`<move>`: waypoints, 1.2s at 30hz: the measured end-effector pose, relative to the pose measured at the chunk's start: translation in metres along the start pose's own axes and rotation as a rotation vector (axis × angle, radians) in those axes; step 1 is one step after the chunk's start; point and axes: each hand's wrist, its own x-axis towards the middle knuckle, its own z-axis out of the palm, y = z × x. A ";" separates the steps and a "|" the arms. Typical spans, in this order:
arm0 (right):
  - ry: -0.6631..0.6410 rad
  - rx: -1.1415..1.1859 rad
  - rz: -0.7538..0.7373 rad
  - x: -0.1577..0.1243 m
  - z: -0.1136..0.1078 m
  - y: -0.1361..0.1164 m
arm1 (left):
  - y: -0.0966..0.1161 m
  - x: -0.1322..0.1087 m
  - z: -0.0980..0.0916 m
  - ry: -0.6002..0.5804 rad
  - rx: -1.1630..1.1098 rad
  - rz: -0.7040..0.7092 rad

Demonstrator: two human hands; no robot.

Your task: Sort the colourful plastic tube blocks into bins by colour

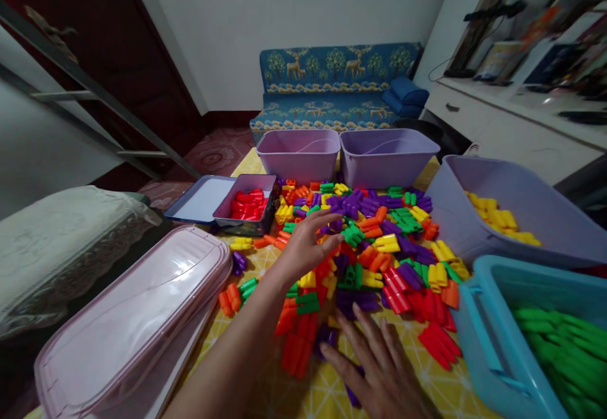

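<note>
A heap of coloured plastic building pieces [374, 248] covers a yellow patterned table [327, 394]. My left hand [308, 242] reaches over the heap's left part, fingers spread and open, holding nothing, its fingertips near green and purple pieces. My right hand [379, 368] lies flat and open on the near edge of the heap, beside red pieces [439, 343] and over a purple one. A small dark tin [246, 207] at the left holds red pieces. A lilac tub [512, 217] at the right holds yellow pieces. A blue bin [535, 337] at the near right holds green pieces.
Two lilac tubs [348, 153] stand at the table's far edge. The tin's lid [202, 199] lies left of the tin. A pink lidded box [133, 318] sits at the near left. A blue patterned sofa [332, 84] stands behind; a white cabinet [512, 128] is at the right.
</note>
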 end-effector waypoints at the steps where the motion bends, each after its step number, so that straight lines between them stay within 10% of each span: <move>1: -0.020 -0.006 -0.004 -0.001 0.003 0.001 | 0.000 0.005 -0.003 0.013 -0.027 0.032; 7: -0.026 -0.008 0.335 0.062 0.010 0.033 | -0.030 0.014 -0.016 0.260 0.161 0.022; 16: 0.260 -0.010 0.710 0.154 0.038 0.099 | -0.056 0.008 -0.023 0.261 0.237 -0.038; 24: 0.688 0.320 0.523 0.153 0.036 0.098 | -0.043 -0.003 -0.063 -0.001 0.367 -0.278; 30: 0.316 0.600 0.315 0.166 0.040 0.078 | -0.047 -0.012 -0.060 -0.210 0.523 -0.249; 36: 0.328 0.549 0.478 0.169 0.058 0.084 | -0.060 0.000 -0.033 0.033 0.368 -0.255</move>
